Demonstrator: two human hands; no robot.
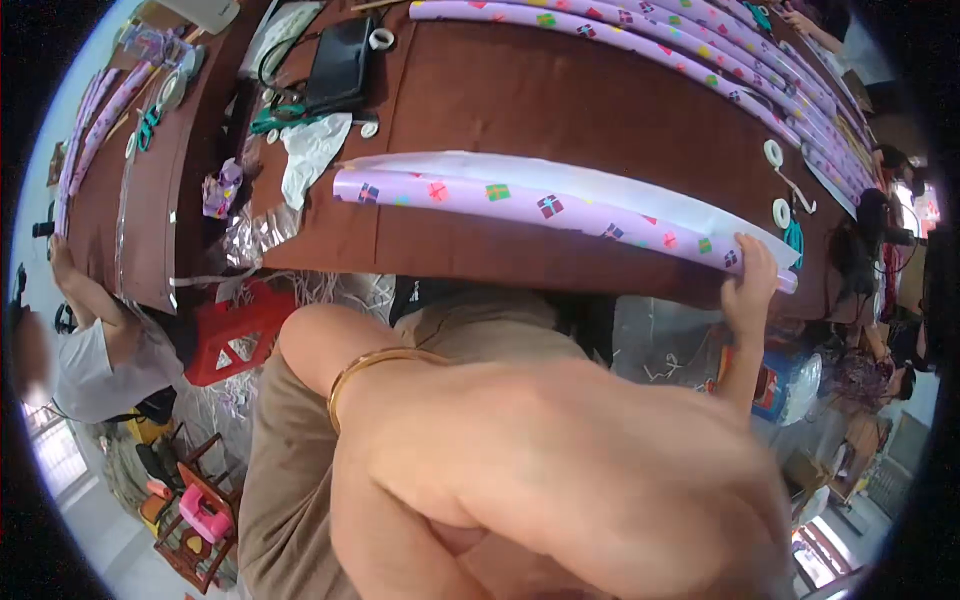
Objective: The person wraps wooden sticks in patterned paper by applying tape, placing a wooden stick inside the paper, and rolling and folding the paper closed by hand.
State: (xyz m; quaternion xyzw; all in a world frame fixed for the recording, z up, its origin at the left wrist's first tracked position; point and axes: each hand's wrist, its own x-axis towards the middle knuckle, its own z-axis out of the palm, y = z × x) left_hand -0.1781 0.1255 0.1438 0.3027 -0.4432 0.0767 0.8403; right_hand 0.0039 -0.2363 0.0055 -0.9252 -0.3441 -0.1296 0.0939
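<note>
A partly unrolled roll of lilac wrapping paper [520, 205] with a gift-box print lies across the brown-covered table, its white inner side showing along the far edge. At the roll's right end, my right hand [752, 275] grips the paper, fingers over the top. My left hand [560, 460] is large and blurred, raised close to the camera, with a gold bangle [385, 362] round the wrist. Its fingertips are hidden, so what it holds, if anything, does not show. Two white tape rolls [773, 153] and teal scissors [793, 243] lie near the roll's right end.
Several finished rolls [600, 35] lie at the table's far side. A black pouch [340, 62], crumpled white paper [312, 155] and teal scissors sit at the left. A red basket [235, 330] stands below the edge. Another person [105, 350] works at the left table.
</note>
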